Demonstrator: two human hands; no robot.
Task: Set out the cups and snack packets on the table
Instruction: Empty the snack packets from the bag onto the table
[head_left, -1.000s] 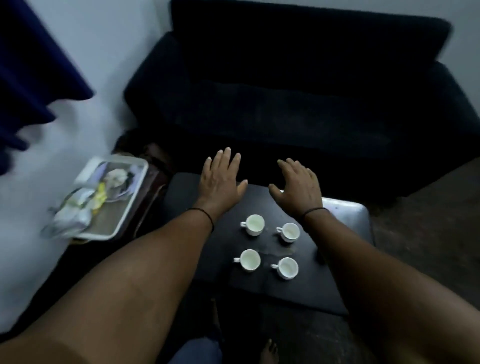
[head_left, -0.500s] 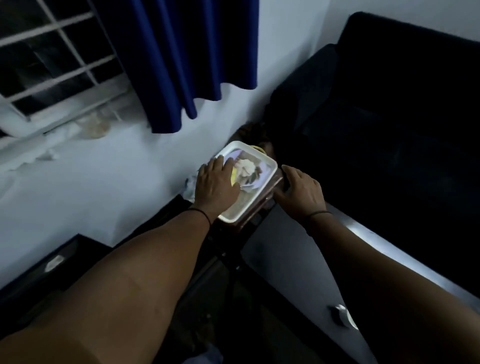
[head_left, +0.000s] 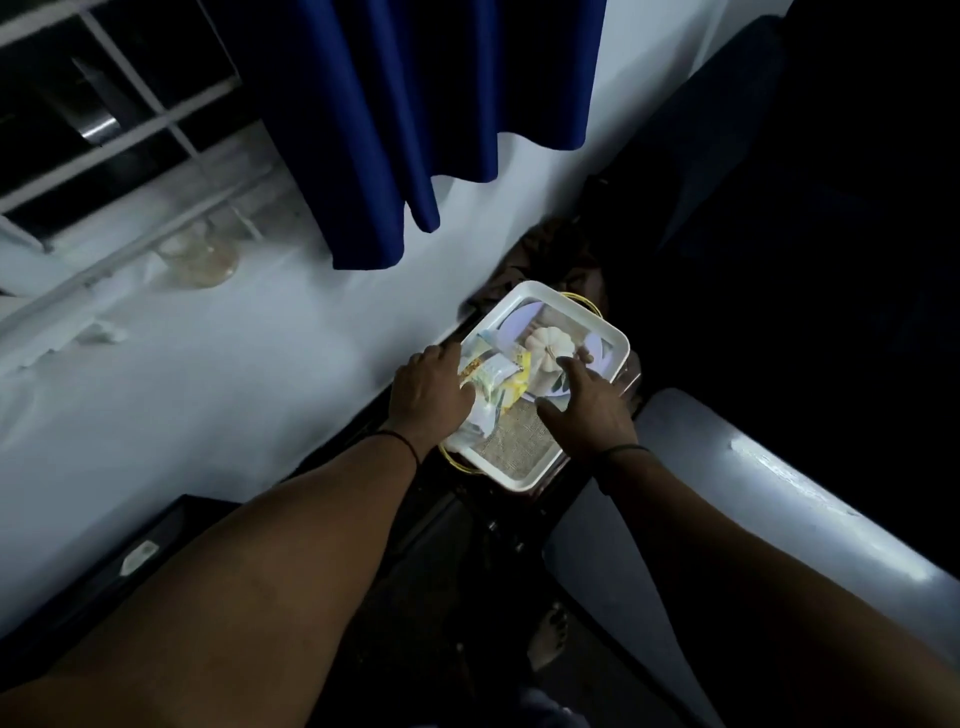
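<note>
Counts: 2 hands, left hand (head_left: 428, 392) and right hand (head_left: 587, 410); 1 white tray (head_left: 511, 480); small pile of snack packets (head_left: 496, 376), number unclear; 1 blue curtain (head_left: 415, 119); 1 tabletop (head_left: 753, 519)

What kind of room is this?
Probably a living room in a home. There's a dark sofa, a blue curtain over a barred window, and a tray of snack packets by a low table.
</note>
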